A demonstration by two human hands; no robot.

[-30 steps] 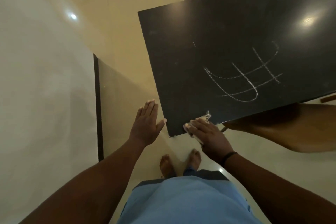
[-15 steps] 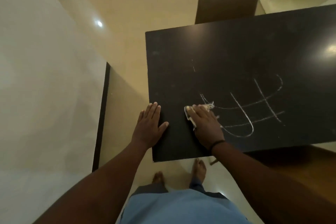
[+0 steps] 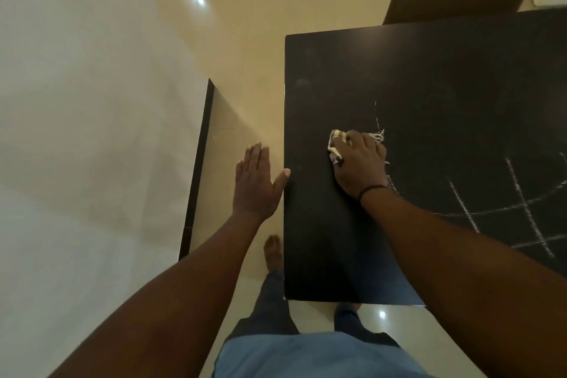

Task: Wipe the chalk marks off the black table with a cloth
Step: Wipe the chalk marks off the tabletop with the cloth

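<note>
— What is your right hand [image 3: 359, 163] doing?
— My fingers are curled over the cloth [image 3: 335, 142]. I press it down on the black table [image 3: 322, 239], near the left edge. A frayed bit pokes out past my knuckles.
— And the chalk marks [image 3: 518, 212]?
— They are white crossing lines to the right of my wrist. One thin line sits just above the cloth.
— And your left hand [image 3: 254, 184]?
— It is flat, fingers straight and together. My thumb touches the table's side edge.
</note>
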